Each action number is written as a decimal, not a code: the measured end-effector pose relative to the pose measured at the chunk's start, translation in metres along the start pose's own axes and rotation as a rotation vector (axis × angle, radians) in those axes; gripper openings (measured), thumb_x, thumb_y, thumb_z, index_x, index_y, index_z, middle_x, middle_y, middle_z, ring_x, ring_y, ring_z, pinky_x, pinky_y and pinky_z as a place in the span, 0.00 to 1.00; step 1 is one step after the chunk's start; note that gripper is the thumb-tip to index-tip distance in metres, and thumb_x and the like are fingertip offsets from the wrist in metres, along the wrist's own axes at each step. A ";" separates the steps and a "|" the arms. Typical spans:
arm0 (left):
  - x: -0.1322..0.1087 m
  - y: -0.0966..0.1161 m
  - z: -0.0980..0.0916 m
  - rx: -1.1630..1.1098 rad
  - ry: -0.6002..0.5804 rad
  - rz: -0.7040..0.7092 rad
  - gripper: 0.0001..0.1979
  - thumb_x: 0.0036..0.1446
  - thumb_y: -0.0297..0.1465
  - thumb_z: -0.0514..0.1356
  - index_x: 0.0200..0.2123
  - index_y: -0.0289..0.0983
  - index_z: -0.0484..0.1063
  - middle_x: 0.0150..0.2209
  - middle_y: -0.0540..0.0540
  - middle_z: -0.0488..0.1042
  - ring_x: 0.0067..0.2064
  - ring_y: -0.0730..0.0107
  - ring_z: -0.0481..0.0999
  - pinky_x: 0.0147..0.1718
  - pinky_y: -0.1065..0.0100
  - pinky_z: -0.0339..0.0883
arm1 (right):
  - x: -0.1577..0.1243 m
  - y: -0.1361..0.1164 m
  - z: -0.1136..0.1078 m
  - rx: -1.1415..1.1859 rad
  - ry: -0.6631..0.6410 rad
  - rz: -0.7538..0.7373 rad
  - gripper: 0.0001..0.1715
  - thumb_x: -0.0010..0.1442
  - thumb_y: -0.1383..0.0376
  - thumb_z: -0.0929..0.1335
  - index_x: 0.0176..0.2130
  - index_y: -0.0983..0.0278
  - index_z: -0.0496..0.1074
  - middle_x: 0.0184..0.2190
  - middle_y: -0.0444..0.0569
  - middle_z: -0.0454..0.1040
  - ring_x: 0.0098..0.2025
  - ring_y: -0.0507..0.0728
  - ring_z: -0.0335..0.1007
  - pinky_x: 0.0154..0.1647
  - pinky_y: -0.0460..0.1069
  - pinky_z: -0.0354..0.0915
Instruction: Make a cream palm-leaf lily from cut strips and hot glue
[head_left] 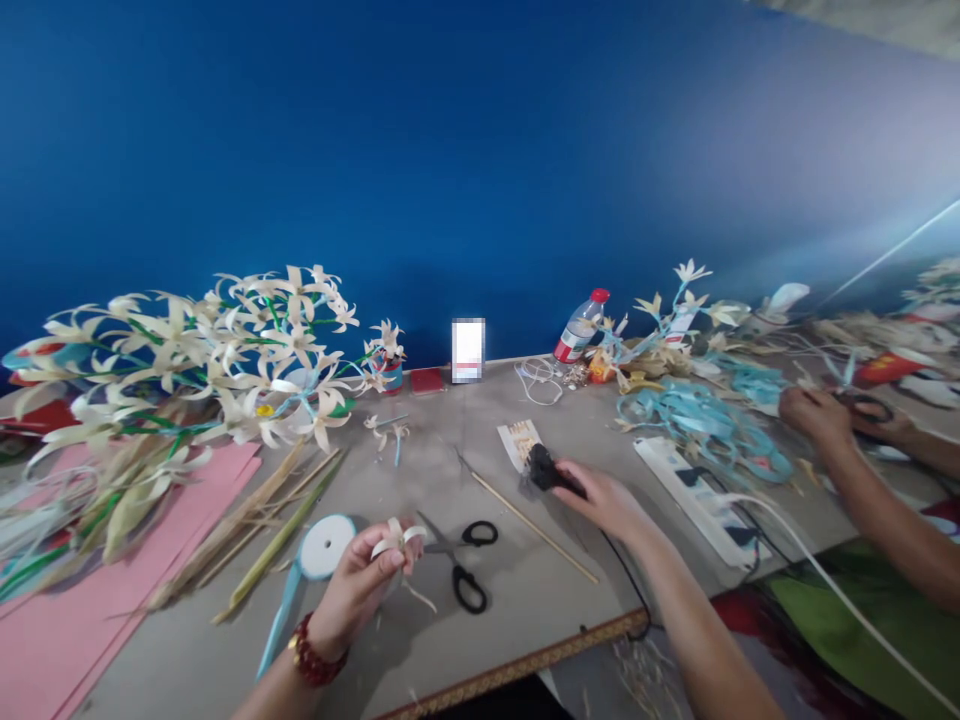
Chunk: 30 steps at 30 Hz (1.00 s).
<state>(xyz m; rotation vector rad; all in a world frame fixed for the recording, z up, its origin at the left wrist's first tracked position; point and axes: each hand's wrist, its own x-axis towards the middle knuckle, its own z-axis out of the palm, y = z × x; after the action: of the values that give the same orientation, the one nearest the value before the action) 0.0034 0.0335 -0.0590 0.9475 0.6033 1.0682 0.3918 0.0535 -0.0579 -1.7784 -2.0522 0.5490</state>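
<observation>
Between the fingertips of my left hand [375,565] is a small pale flower [398,538] with curled petals, and a thin strand hangs beneath it. A red beaded bracelet circles that wrist. My right hand [600,497] has its fingers round the dark handle of a black tool [546,470] with a cord. The tool's head lies by a white card [519,443] with small pale pieces on it. Opened black-handled scissors [461,570] lie just right of my left hand. A roll of light blue ribbon [328,546] is behind my left wrist. A thin stick [536,528] lies between my hands.
Many white flowers [296,345] stand at left, beside pink sheets [172,520] and dried stalks [232,530]. A phone [468,350] leans at the blue wall. At right are a bottle [581,328], blue ribbon [697,425], a power strip [701,505] and another person's hands [821,415] with scissors.
</observation>
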 end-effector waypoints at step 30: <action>0.005 0.009 0.013 -0.279 0.211 -0.019 0.11 0.47 0.32 0.72 0.26 0.35 0.74 0.22 0.51 0.70 0.27 0.74 0.68 0.33 0.70 0.59 | -0.037 -0.177 0.080 0.347 0.317 -0.444 0.13 0.59 0.65 0.68 0.45 0.59 0.69 0.33 0.49 0.79 0.33 0.60 0.77 0.34 0.50 0.73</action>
<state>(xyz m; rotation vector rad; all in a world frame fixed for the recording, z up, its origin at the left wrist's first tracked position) 0.0116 0.0354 -0.0443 0.5903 0.6149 1.2087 0.2059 -0.0095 -0.0362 -1.0889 -1.9038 0.4230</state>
